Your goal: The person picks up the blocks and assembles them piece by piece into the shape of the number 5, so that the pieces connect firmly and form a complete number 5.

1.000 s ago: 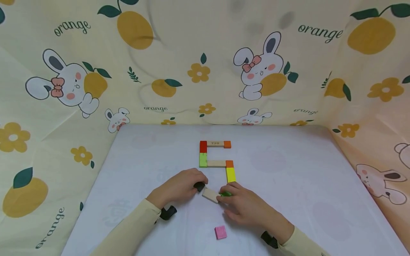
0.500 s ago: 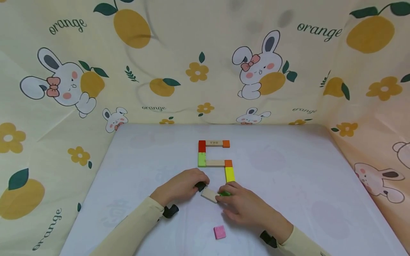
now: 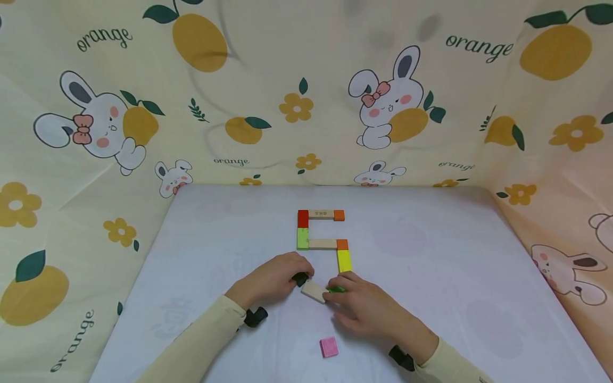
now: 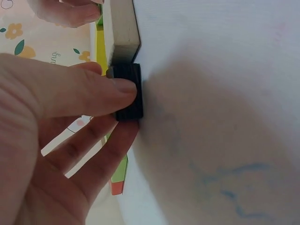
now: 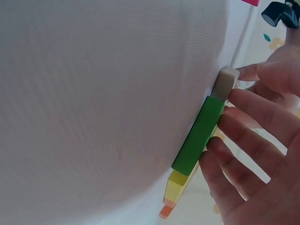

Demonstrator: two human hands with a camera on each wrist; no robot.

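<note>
The left hand (image 3: 273,279) pinches a small black block (image 4: 127,91), thumb on one side and fingers on the other. The black block meets one end of a plain wooden block (image 3: 314,291), which lies slanted on the table. The right hand (image 3: 369,306) rests its fairly straight fingertips along a green block (image 5: 199,136) and near the joint with the wooden block; the hand mostly hides the green block in the head view. A yellow block (image 3: 344,260) adjoins the green one. Beyond them are orange (image 3: 342,244), wooden (image 3: 323,244), light green (image 3: 303,239) and red (image 3: 303,218) blocks.
The far row ends with a wooden block (image 3: 321,214) and an orange block (image 3: 339,215). A pink block (image 3: 329,347) lies apart, nearer the person. The white table (image 3: 431,266) is backed by a fruit-and-rabbit print curtain (image 3: 325,53). Blue marks (image 4: 229,197) show on the surface.
The left hand has shifted very slightly to the right with the black block. Otherwise the hands and blocks stay put; the head view wobbles slightly.
</note>
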